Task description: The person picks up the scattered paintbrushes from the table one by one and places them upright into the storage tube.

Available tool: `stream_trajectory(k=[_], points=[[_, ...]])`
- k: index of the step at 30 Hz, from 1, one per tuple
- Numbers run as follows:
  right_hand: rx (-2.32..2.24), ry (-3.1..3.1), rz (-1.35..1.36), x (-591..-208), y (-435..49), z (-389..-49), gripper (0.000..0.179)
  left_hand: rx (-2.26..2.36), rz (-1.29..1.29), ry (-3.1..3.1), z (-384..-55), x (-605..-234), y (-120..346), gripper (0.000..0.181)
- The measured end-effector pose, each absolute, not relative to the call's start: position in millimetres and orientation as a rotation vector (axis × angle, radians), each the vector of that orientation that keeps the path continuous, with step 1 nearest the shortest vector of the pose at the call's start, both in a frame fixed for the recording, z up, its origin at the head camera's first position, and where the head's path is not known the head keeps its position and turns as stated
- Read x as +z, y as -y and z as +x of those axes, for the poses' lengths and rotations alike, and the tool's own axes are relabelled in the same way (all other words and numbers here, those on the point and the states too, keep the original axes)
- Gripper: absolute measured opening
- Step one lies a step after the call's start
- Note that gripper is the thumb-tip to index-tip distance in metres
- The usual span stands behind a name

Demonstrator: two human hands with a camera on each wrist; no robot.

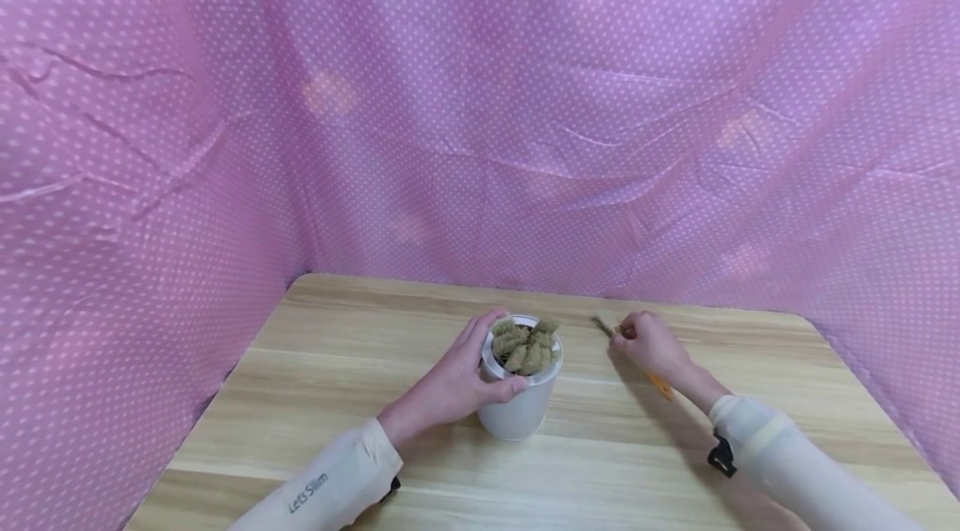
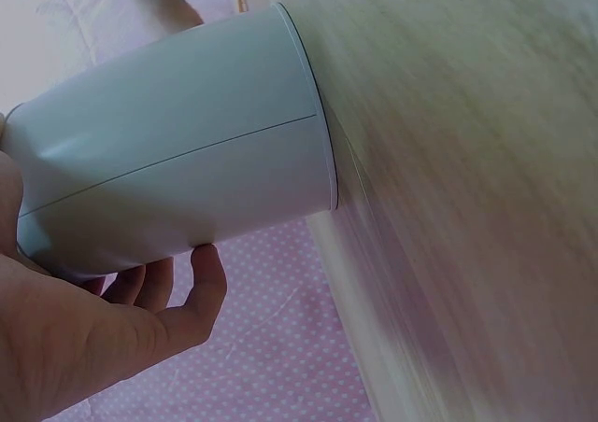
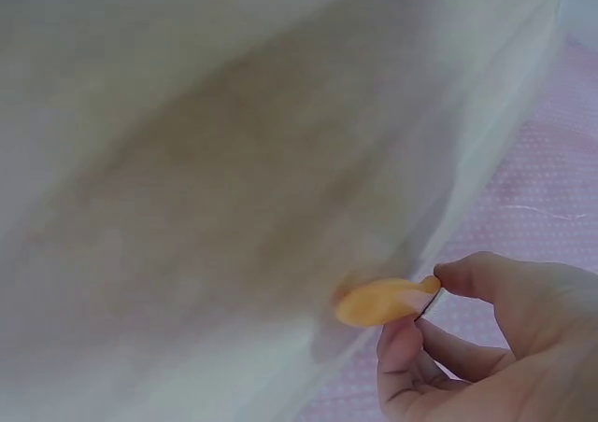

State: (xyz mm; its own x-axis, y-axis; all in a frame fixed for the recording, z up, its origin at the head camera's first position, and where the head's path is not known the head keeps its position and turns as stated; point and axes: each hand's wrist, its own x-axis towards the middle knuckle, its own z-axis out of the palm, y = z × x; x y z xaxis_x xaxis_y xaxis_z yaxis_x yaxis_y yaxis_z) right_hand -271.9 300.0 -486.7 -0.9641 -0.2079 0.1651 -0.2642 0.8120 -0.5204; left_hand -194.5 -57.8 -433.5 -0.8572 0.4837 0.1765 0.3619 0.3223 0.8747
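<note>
A white cylindrical pot (image 1: 517, 414) stands upright on the table, with fuzzy brownish-green plant heads (image 1: 536, 352) filling its mouth. My left hand (image 1: 457, 377) grips it near the rim from the left, thumb at the front and fingers round the far side. In the left wrist view, curled fingers (image 2: 210, 296) lie along the wall of the pot (image 2: 177, 123). To the right of it, my right hand (image 1: 656, 348) pinches a flat brush with an orange handle (image 1: 660, 385) just above the table. The right wrist view shows the orange handle (image 3: 383, 302) between thumb and fingers; the bristles are hidden there.
Under everything is a light wood-grain table (image 1: 337, 381) with rounded far corners. Pink polka-dot cloth (image 1: 450, 97) hangs behind it and along both sides. Dark wrist straps (image 1: 722, 458) show under the pale sleeves.
</note>
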Motion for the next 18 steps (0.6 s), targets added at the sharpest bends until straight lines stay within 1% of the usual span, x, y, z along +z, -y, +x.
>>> stream_trajectory(k=[9,13,18], points=[[0.838,2.783,0.489,-455.0,-281.2,-264.8,0.007,1.567,0.775,-2.465,-195.0,-434.4,58.5,0.1],[0.886,2.716,0.573,-435.9,-267.4,-258.0,0.008,1.577,0.782,-2.47,-195.5,-435.0,58.5,0.099],[1.018,2.579,0.605,-404.5,-248.3,-244.9,0.009,1.574,0.799,-2.472,-194.9,-434.3,58.2,0.098]])
